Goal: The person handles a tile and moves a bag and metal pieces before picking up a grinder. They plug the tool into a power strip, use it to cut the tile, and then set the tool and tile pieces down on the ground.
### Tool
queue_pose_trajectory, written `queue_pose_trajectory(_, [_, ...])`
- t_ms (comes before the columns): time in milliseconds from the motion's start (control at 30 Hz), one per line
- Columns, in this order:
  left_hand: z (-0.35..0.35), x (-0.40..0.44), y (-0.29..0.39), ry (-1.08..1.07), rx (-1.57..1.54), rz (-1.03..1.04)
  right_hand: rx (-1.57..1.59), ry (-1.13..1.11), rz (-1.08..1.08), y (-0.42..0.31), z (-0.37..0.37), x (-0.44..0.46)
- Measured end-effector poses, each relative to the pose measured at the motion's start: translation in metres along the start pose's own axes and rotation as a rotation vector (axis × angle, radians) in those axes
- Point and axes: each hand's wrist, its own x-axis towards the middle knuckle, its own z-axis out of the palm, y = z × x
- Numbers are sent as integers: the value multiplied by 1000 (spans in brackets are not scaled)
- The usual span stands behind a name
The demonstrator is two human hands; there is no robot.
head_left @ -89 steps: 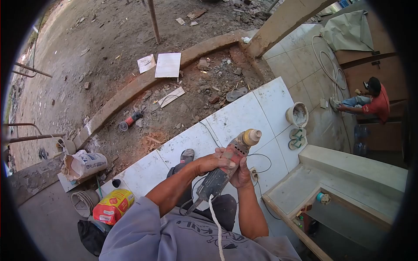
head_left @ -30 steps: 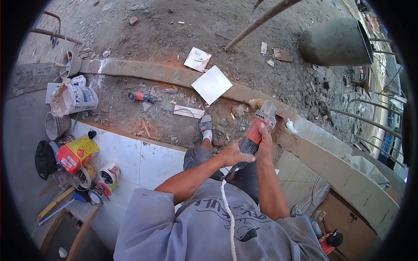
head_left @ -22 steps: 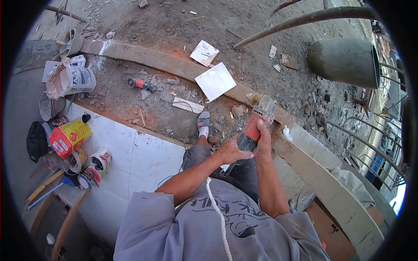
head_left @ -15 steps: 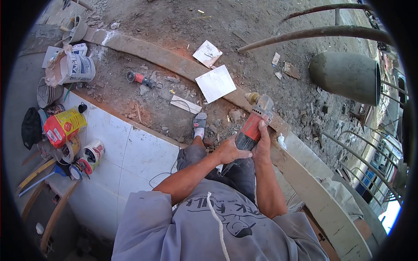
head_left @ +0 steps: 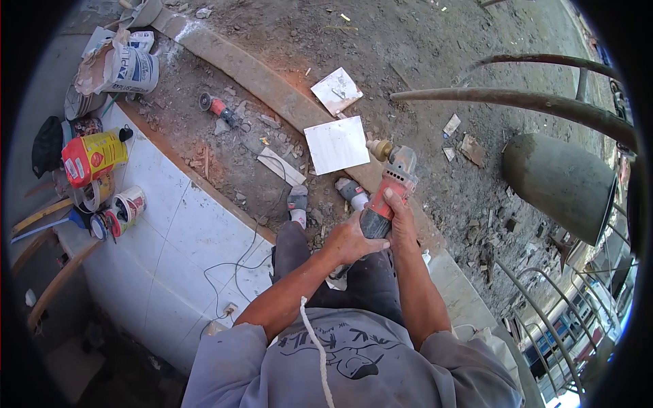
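Note:
A red and black angle grinder (head_left: 388, 194) is held in front of my legs, tilted, with its head pointing up and away. On its head sits a brass-coloured round bit (head_left: 379, 149). My left hand (head_left: 350, 239) wraps around the dark rear part of the body. My right hand (head_left: 400, 219) grips the red body from the right side, thumb lying along it. Just beyond the bit, a white tile (head_left: 337, 145) lies on the wooden plank (head_left: 252, 75). Part of the grinder's rear end is hidden by my hands.
A second, smaller red grinder (head_left: 219, 109) lies on the dirt, and a cable (head_left: 235, 264) loops over the white tiled ledge (head_left: 170, 255). A bag-lined bucket (head_left: 136, 71) and a yellow-red container (head_left: 94, 158) stand left. Curved metal bars (head_left: 517, 100) and a grey cylinder (head_left: 558, 183) are right.
My view has shifted, and both my feet now show on the ground. The grinder has moved slightly left in view, its bit now close to the tile's edge. Both hands keep their hold.

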Motion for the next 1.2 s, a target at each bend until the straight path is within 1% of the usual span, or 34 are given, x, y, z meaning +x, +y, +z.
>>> queue_pose_trajectory(67, [23, 36, -18, 73, -43, -24, -92, -35, -20, 3, -19, 36])
queue_pose_trajectory(100, [32, 59, -32, 38, -108, -21, -154, -25, -45, 9, -34, 62])
queue_pose_trajectory(133, [35, 84, -40, 26, -106, -31, -149, -14, -36, 11, -47, 86])
queue_pose_trajectory(200, [38, 126, -63, 10, -153, 13, -147, -85, -25, 14, -64, 126])
queue_pose_trajectory(233, [51, 154, -93, 72, -507, 92, -146, -79, -14, 16, -70, 150])
queue_pose_trajectory(300, [34, 199, -128, 331, -409, 63, -254, -95, -14, 24, -84, 192])
queue_pose_trajectory(333, [23, 222, -155, 510, -306, 38, -270, -102, 8, 28, -90, 215])
queue_pose_trajectory(367, [10, 245, -187, 682, -193, 15, -327, -124, -57, 33, -95, 238])
queue_pose_trajectory(400, [-4, 270, -226, 829, -208, -12, -377, -143, -132, 37, -98, 259])
queue_pose_trajectory(433, [-22, 284, -243, 902, -328, -77, -381, -145, -135, 38, -99, 279])
queue_pose_trajectory(500, [-44, 320, -304, 1050, -32, -123, -596, -162, -192, 41, -97, 312])
queue_pose_trajectory(533, [-48, 334, -317, 1051, -38, -127, -602, -164, -189, 42, -95, 326])
queue_pose_trajectory(600, [-54, 356, -333, 927, -111, -287, -743, -265, -224, 44, -90, 353])
queue_pose_trajectory(633, [-52, 369, -341, 881, -271, -260, -794, -255, -279, 51, -91, 368])
queue_pose_trajectory(667, [-48, 379, -349, 885, -277, -248, -799, -256, -292, 59, -92, 382])
queue_pose_trajectory(733, [-33, 390, -357, 702, -503, -223, -866, -265, -384, 74, -93, 402])
queue_pose_trajectory(767, [-25, 397, -366, 643, -656, -163, -813, -288, -389, 82, -90, 406])
queue_pose_trajectory(800, [-18, 399, -370, 644, -650, -154, -808, -287, -399, 91, -92, 410])
queue_pose_trajectory(867, [-14, 406, -378, 635, -968, -36, -728, -237, -429, 109, -93, 426])
queue_pose_trajectory(933, [-11, 407, -385, 648, -993, 12, -683, -290, -414, 116, -91, 431])
queue_pose_trajectory(1000, [-11, 407, -386, 727, -946, 49, -755, -240, -436, 113, -86, 431])
queue_pose_trajectory(1067, [-15, 399, -390, 790, -933, 57, -709, -261, -448, 112, -81, 431])
queue_pose_trajectory(1100, [-17, 394, -397, 827, -1004, 71, -657, -253, -451, 115, -82, 429])
queue_pose_trajectory(1133, [-19, 388, -403, 865, -1076, 82, -660, -274, -434, 116, -83, 428])
queue_pose_trajectory(1167, [-22, 379, -407, 893, -1081, 70, -668, -274, -436, 114, -82, 428])
queue_pose_trajectory(1200, [-27, 370, -410, 915, -1150, 104, -675, -276, -444, 112, -82, 428])
